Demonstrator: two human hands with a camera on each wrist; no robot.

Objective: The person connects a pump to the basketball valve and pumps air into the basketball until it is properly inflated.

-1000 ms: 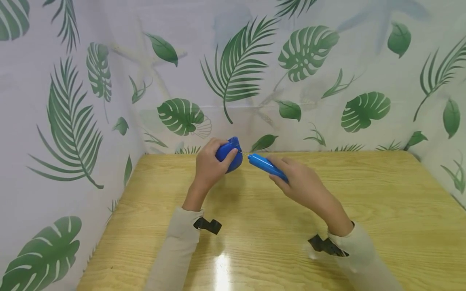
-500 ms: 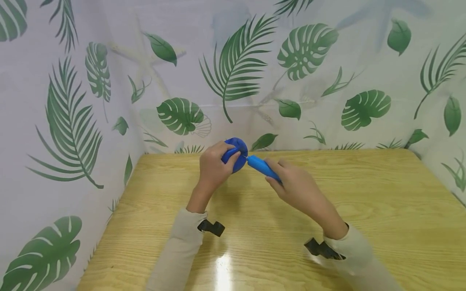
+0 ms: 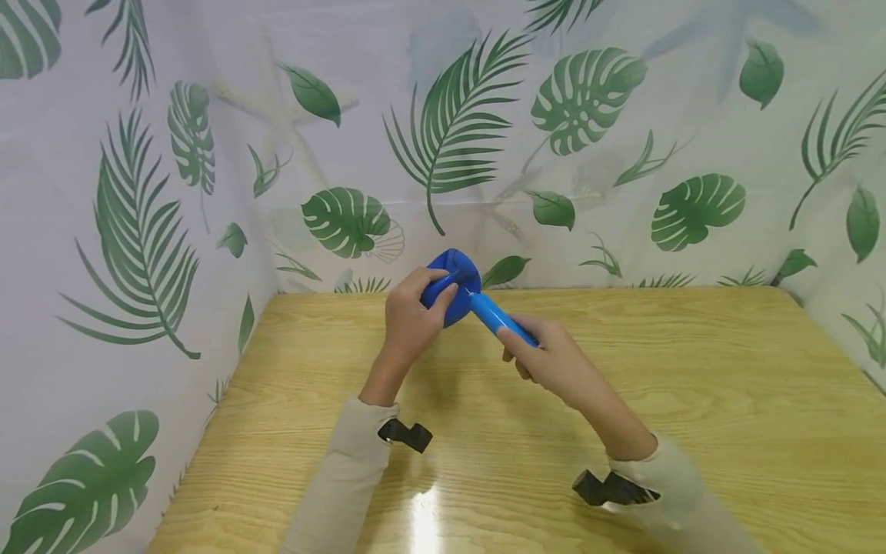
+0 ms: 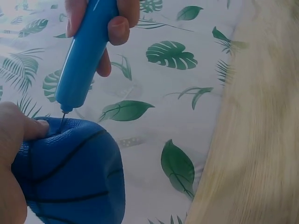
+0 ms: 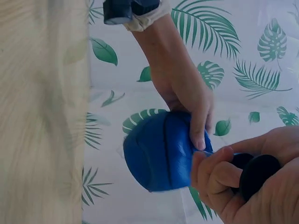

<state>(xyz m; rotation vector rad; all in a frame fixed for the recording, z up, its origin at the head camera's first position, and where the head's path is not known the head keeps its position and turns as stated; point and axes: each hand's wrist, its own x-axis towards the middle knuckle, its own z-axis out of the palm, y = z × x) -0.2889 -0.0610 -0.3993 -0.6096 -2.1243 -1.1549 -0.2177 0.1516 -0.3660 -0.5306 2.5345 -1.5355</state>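
A small, partly collapsed blue basketball (image 4: 79, 172) with black seam lines is held up over the table's far edge. My left hand (image 3: 411, 323) grips it from the left, thumb pressed on its dented face. My right hand (image 3: 557, 362) holds a light blue hand pump (image 3: 493, 314), its fingers curled round the barrel. A thin metal needle (image 4: 63, 120) runs from the pump's tip to the ball's surface beside the left thumb; its point is hidden there. The pump's black handle (image 5: 259, 175) shows by the right palm in the right wrist view.
Below the hands spreads a wood-grain table (image 3: 727, 400). A white cloth backdrop (image 3: 443, 177) printed with green leaves stands behind it and along the left side. Black wrist cameras (image 3: 408, 435) jut from both sleeves.
The pump has moved closer to the ball, and less of the needle shows. The ball has turned and risen slightly. The right hand's fingers have shifted round the barrel.
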